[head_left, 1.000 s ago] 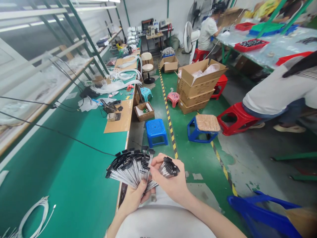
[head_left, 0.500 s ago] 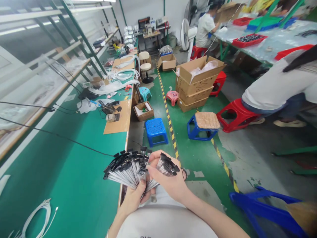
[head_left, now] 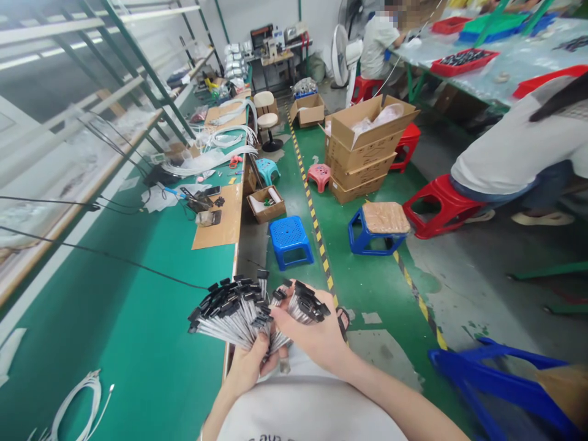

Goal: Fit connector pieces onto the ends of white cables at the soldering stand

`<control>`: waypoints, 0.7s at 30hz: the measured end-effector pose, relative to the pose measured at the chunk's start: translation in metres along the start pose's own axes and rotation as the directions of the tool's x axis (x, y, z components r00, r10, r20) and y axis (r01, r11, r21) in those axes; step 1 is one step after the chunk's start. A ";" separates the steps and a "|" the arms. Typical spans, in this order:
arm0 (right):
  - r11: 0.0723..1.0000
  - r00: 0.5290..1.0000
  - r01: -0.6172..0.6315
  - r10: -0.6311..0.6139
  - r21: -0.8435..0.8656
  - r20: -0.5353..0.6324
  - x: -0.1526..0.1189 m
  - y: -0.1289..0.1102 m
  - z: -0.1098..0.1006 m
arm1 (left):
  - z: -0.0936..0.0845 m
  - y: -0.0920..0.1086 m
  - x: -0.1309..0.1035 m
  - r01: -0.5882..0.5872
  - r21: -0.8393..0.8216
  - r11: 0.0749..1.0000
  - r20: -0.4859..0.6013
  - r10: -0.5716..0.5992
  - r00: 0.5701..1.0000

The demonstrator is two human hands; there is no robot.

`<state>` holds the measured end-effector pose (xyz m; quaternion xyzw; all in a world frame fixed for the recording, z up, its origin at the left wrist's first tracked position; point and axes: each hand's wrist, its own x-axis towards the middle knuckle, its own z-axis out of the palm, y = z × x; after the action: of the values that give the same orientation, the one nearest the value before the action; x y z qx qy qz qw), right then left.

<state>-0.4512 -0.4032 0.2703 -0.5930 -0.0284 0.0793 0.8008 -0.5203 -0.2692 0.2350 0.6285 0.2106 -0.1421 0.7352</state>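
Bright light, shadowed bench (head_left: 151, 343), edges apparently blurry

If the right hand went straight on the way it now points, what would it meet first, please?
Most likely the right hand would first meet the black plugs of the cables fanned out in the left hand; exact depth is unclear.

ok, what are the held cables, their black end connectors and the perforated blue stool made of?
Cables: pale grey-white, likely plastic-sheathed; smooth, faint sheen.
Connectors: black, probably moulded plastic; blocky shape, small bright spots possibly metal.
Stool: likely moulded plastic, slightly glossy; light glints, seemingly one piece.
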 end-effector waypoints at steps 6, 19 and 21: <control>0.991 0.991 0.130 -0.128 -0.038 0.046 0.005 -0.001 -0.011 | 0.000 0.001 0.004 -0.015 -0.056 0.998 -0.023 0.013 1.000; 0.993 0.959 0.105 -0.117 0.063 0.259 0.004 0.012 -0.014 | 0.008 0.011 0.008 -0.040 -0.013 0.999 -0.086 0.039 0.996; 0.994 0.967 0.094 -0.106 0.062 0.231 0.004 0.012 -0.011 | 0.007 0.011 0.009 -0.034 -0.015 0.999 -0.082 0.032 0.996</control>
<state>-0.4468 -0.4099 0.2553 -0.5567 -0.1502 0.1088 0.8097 -0.5069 -0.2736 0.2408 0.6313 0.2312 -0.1025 0.7332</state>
